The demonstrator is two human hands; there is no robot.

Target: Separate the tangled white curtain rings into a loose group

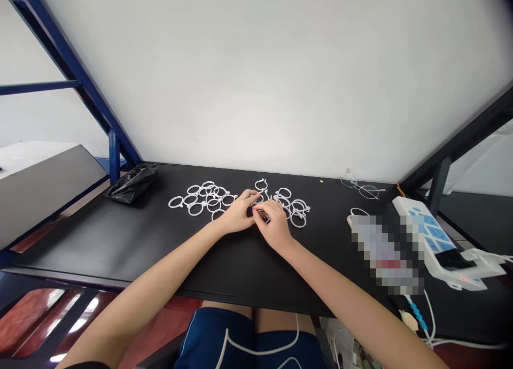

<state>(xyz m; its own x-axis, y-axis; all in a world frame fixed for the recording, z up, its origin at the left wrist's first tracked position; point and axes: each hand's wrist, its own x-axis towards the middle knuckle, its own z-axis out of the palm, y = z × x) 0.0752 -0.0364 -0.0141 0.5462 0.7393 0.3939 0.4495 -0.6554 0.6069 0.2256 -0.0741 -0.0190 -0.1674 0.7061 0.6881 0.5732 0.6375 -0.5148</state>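
My left hand (239, 214) and my right hand (276, 225) meet over the middle of the black table, fingertips close together. Both are closed in a pinch on a white ring (264, 216), which my fingers mostly hide. To the left of my hands lies a loose group of white rings (196, 208), each thin and round with a small knobbed end. A second group of such rings (297, 220) lies beside and behind my right hand. One ring (261, 185) at the back shows a gap between two small ends.
A black plastic bag (133, 184) sits at the back left of the table (160, 256). Eyeglasses (363, 189) lie at the back right, near a blurred phone (385, 256) on a cable and a white power strip (433, 240). A blue metal frame (76, 75) rises at the left.
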